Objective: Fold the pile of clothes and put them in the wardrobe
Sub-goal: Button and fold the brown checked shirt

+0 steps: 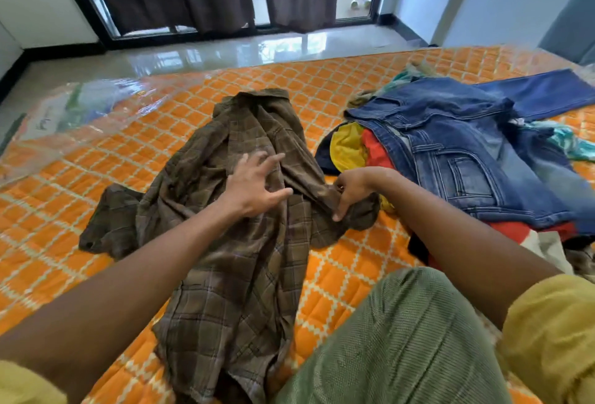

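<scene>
At the far left, loose clear plastic [96, 113] lies over that corner of the orange mattress [338, 274]. It looks slick, so anything I slide that way may skid and bunch. The brown plaid shirt [231, 274] lies lengthwise in front of me, collar away from me and badly rumpled, with its left sleeve [109, 223] thrown out to the side.

My left hand [254, 187] is over the shirt's middle with the fingers spread wide. I cannot tell whether the palm presses the cloth or only hovers. My right hand [354, 191] pinches the right sleeve between thumb and fingers, just beside the pile of clothes [370, 152] topped by the jeans [450, 152].

If I pull that sleeve across without pinning the body, I judge the whole shirt will drag and crease further. It could also catch the yellow cloth at the pile's edge.

There is bare mattress to the left of the shirt and past the collar before the far edge. The right is crowded, and my knee [402, 339] hems in the near side. No wardrobe is in view.
</scene>
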